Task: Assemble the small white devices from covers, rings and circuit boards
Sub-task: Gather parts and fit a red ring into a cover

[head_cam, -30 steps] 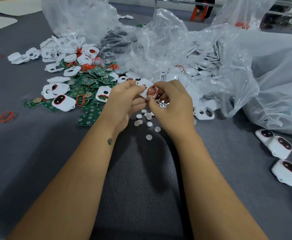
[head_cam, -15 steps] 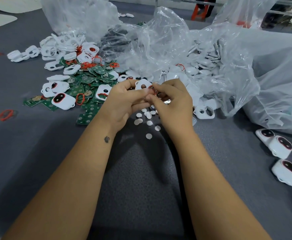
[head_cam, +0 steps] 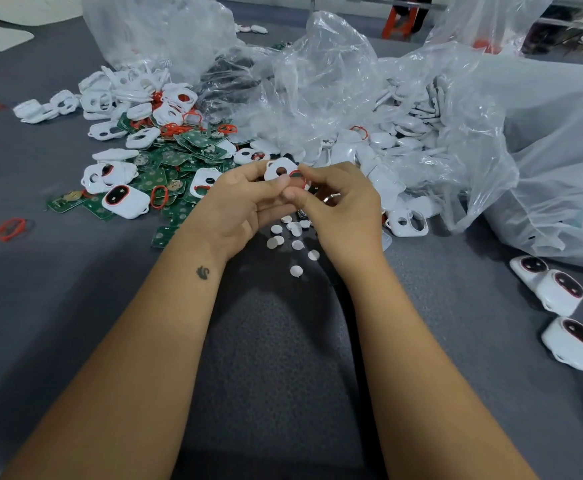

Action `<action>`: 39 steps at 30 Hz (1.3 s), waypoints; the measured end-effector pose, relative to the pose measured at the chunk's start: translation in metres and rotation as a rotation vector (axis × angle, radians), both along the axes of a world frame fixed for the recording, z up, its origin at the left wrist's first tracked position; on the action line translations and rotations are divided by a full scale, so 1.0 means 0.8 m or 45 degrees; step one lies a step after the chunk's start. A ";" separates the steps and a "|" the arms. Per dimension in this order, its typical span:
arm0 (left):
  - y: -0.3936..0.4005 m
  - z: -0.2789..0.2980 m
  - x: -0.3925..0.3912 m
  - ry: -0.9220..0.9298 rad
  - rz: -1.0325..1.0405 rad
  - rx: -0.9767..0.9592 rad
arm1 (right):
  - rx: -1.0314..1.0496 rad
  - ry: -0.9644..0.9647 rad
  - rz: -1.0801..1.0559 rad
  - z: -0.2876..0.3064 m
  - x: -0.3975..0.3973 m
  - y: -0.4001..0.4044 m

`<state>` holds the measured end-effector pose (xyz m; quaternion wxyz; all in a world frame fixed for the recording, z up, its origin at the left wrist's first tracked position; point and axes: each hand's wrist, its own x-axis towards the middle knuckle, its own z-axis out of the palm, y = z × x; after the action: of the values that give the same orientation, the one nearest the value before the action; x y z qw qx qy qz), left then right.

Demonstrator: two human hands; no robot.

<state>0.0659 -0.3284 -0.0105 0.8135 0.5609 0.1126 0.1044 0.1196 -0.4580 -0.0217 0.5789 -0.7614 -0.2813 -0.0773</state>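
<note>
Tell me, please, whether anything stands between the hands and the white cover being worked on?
Nothing visible does. The left hand and right hand already pinch the white plastic cover with the round hole and its red ring directly, above the small white discs on the grey table.

Both forearms reach forward and meet at the middle. The left hand [head_cam: 238, 202] and right hand [head_cam: 342, 206] sit fingertip to fingertip — fingers curled, pinching one small white cover [head_cam: 280, 170] between them.
</note>
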 end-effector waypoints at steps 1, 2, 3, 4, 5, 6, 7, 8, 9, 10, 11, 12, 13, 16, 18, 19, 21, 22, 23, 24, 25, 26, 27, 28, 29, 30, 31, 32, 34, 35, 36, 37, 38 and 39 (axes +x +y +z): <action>-0.001 0.000 0.000 -0.006 0.020 0.012 | -0.010 0.000 0.012 0.000 0.000 0.000; -0.002 -0.001 0.000 -0.016 0.043 0.017 | -0.011 0.016 0.020 0.000 -0.001 0.000; -0.002 -0.001 0.001 -0.030 0.066 0.016 | 0.012 0.056 0.028 0.001 -0.001 0.001; -0.003 -0.001 0.001 -0.042 0.088 0.012 | 0.069 0.136 0.049 0.002 -0.001 0.001; -0.003 -0.001 0.002 -0.051 0.105 0.009 | 0.146 0.241 0.086 0.003 -0.002 0.001; -0.004 0.000 0.002 -0.060 0.118 0.008 | 0.229 0.355 0.143 0.004 -0.002 0.001; -0.004 0.000 0.002 -0.066 0.129 0.012 | 0.293 0.446 0.201 0.005 -0.002 0.002; -0.003 0.000 0.002 -0.070 0.140 0.023 | 0.322 0.490 0.238 0.005 -0.002 0.003; -0.003 0.000 0.002 -0.074 0.147 0.039 | 0.313 0.490 0.242 0.005 -0.002 0.004; -0.003 -0.001 0.001 -0.077 0.149 0.051 | 0.297 0.475 0.233 0.004 -0.002 0.005; -0.003 -0.001 0.001 -0.080 0.143 0.058 | 0.287 0.460 0.213 0.003 -0.003 0.006; -0.004 -0.002 0.001 -0.079 0.135 0.065 | 0.284 0.455 0.188 0.002 -0.002 0.006; -0.004 -0.003 0.001 -0.076 0.124 0.074 | 0.283 0.455 0.160 0.001 -0.002 0.007; -0.007 -0.004 0.003 -0.072 0.068 0.085 | 0.279 0.458 0.100 0.001 0.000 0.006; -0.008 -0.004 0.002 -0.072 0.036 0.076 | 0.258 0.444 0.072 0.001 0.000 0.007; -0.008 -0.005 0.002 -0.071 0.034 0.072 | 0.245 0.432 0.062 0.001 0.000 0.007; -0.010 -0.005 0.003 -0.073 0.065 0.059 | 0.233 0.402 0.057 0.001 -0.001 0.007; -0.011 -0.005 0.004 -0.081 0.102 0.041 | 0.229 0.388 0.055 0.001 -0.002 0.008; -0.013 -0.005 0.006 -0.088 0.151 0.017 | 0.227 0.380 0.043 0.001 -0.002 0.009; -0.015 -0.005 0.007 -0.085 0.212 -0.007 | 0.231 0.379 0.024 0.001 -0.003 0.010; -0.018 -0.005 0.009 -0.076 0.271 -0.015 | 0.239 0.379 -0.001 0.001 -0.003 0.011; -0.021 -0.006 0.010 -0.076 0.314 -0.005 | 0.253 0.381 -0.027 0.002 -0.003 0.011; -0.024 -0.006 0.010 -0.085 0.341 0.026 | 0.270 0.376 -0.057 0.003 -0.003 0.011; -0.026 -0.007 0.011 -0.098 0.358 0.069 | 0.278 0.368 -0.087 0.003 -0.003 0.012; -0.029 -0.008 0.012 -0.111 0.375 0.116 | 0.271 0.352 -0.124 0.003 -0.003 0.012; -0.031 -0.008 0.011 -0.126 0.396 0.154 | 0.252 0.338 -0.152 0.003 -0.003 0.011; -0.032 -0.009 0.011 -0.140 0.418 0.191 | 0.228 0.328 -0.168 0.002 -0.003 0.012; -0.034 -0.010 0.012 -0.151 0.435 0.236 | 0.203 0.324 -0.178 0.002 -0.003 0.012; -0.036 -0.012 0.013 -0.155 0.457 0.347 | 0.139 0.321 -0.208 0.000 -0.001 0.013; -0.037 -0.012 0.013 -0.151 0.465 0.399 | 0.107 0.320 -0.232 0.000 0.000 0.013; -0.038 -0.013 0.014 -0.145 0.477 0.457 | 0.082 0.320 -0.255 -0.001 0.002 0.013; -0.038 -0.014 0.015 -0.135 0.490 0.528 | 0.066 0.320 -0.277 -0.001 0.003 0.014; -0.039 -0.016 0.015 -0.126 0.502 0.604 | 0.056 0.323 -0.299 -0.002 0.003 0.014; -0.040 -0.017 0.015 -0.118 0.512 0.670 | 0.051 0.326 -0.317 -0.003 0.003 0.015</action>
<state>0.0781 -0.3600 -0.0243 0.6081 0.7129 0.1531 0.3138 0.1222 -0.4459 -0.0239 0.6111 -0.7822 -0.1073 -0.0564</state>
